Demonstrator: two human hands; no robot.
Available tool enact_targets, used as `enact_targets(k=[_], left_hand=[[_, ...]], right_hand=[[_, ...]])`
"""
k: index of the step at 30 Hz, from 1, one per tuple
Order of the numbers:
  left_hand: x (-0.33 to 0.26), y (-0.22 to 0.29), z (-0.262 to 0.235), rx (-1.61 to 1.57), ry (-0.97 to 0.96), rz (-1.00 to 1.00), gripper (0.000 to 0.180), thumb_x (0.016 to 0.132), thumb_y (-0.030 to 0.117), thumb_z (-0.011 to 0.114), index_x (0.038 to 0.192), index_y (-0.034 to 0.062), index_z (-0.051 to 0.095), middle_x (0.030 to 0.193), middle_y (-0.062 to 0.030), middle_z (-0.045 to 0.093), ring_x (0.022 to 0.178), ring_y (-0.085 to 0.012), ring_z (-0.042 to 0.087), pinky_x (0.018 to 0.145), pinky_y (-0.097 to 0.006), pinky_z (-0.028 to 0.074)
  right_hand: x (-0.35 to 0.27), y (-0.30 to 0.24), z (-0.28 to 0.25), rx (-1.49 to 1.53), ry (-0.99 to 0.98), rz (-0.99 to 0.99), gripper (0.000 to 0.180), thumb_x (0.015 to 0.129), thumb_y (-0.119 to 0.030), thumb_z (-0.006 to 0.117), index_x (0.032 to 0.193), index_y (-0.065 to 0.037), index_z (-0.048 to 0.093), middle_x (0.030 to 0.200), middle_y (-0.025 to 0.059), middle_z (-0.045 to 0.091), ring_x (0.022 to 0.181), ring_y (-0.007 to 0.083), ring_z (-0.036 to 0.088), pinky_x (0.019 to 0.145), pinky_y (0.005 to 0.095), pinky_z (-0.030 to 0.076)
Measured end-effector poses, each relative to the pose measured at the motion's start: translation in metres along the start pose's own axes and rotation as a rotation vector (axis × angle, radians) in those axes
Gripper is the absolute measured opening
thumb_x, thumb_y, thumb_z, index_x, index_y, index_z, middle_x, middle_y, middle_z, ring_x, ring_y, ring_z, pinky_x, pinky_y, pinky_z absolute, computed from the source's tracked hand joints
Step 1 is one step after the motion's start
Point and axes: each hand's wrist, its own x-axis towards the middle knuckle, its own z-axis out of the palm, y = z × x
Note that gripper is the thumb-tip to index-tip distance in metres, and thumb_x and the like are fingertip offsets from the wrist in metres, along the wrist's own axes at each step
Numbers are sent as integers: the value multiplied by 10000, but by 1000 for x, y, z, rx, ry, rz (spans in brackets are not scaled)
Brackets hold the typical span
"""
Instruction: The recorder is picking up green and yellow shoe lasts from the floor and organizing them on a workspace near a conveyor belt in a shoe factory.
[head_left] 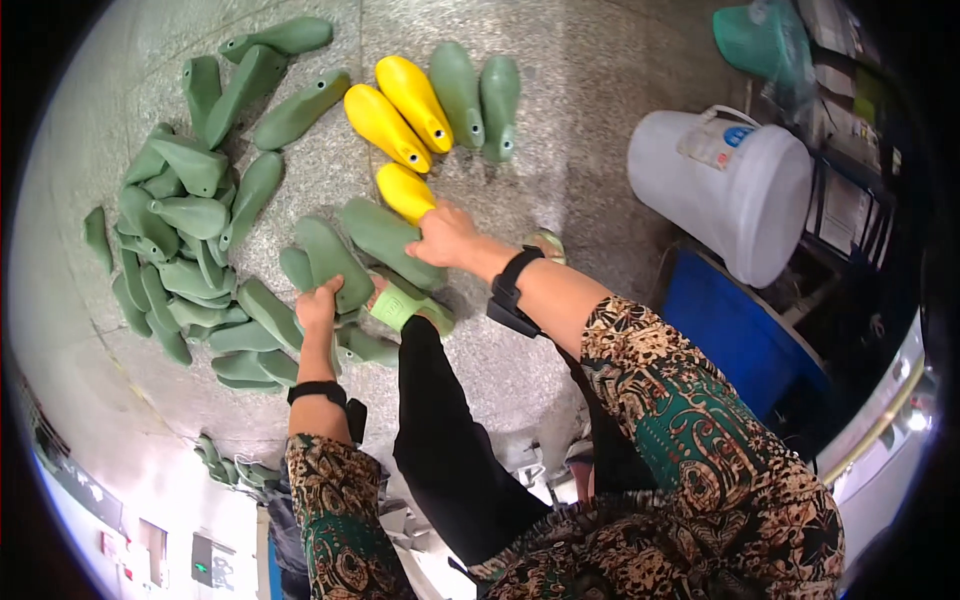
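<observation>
My right hand (447, 238) is closed around the heel end of a yellow shoe last (402, 190), its rounded toe pointing away from me. Left of it, my left hand (320, 303) grips the end of a green shoe last (330, 255). Between the hands lies another green shoe last (383, 228), close to my right hand. Beyond them two yellow shoe lasts (388, 122) lie side by side on the floor. Right beside those is a pair of green shoe lasts (458, 92), also parallel.
A large heap of green shoe lasts (190, 216) spreads over the floor at left. My foot in a light green slipper (395, 305) stands just below the hands. A white bucket (690, 180) lies tipped at right, near a blue bin (725, 330).
</observation>
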Motion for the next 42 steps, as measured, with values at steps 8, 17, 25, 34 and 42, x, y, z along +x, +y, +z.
enact_targets(k=[8, 17, 25, 34, 42], left_hand=[[-170, 20, -32, 225, -106, 300, 519, 657, 412, 713, 857, -64, 653, 860, -258, 637, 867, -366, 612, 780, -418, 448], [-401, 131, -34, -66, -146, 447, 437, 601, 156, 807, 869, -102, 579, 834, -136, 611, 693, -207, 558, 642, -330, 462], [-561, 235, -92, 122, -474, 820, 284, 677, 150, 766, 788, -69, 622, 877, -110, 594, 758, -186, 545, 671, -291, 450], [-750, 339, 60, 667, -855, 1438, 433, 691, 362, 717, 924, 0, 672, 909, -164, 521, 880, -298, 522, 746, -359, 438], [-864, 379, 262, 1090, -380, 1655, 514, 664, 461, 661, 866, -12, 679, 1021, -262, 520, 883, -348, 584, 775, -400, 481]], right_hand=[[-150, 86, -73, 107, 108, 30, 457, 687, -431, 682, 830, 3, 679, 860, 222, 631, 858, 367, 610, 761, 426, 485], [-366, 175, -194, 435, 495, -129, 521, 679, -476, 668, 828, 24, 657, 901, 261, 572, 869, 398, 577, 769, 439, 466], [-605, 239, -240, 943, 785, -317, 450, 701, -382, 708, 723, 56, 607, 684, 165, 545, 652, 250, 556, 608, 351, 428], [-761, 382, -208, 1228, 1124, 238, 333, 699, -246, 706, 706, 78, 627, 616, 78, 573, 554, 109, 508, 501, 295, 394], [-777, 473, -137, 893, 1224, 808, 429, 660, -348, 704, 622, 61, 579, 616, 212, 562, 597, 340, 592, 546, 401, 448]])
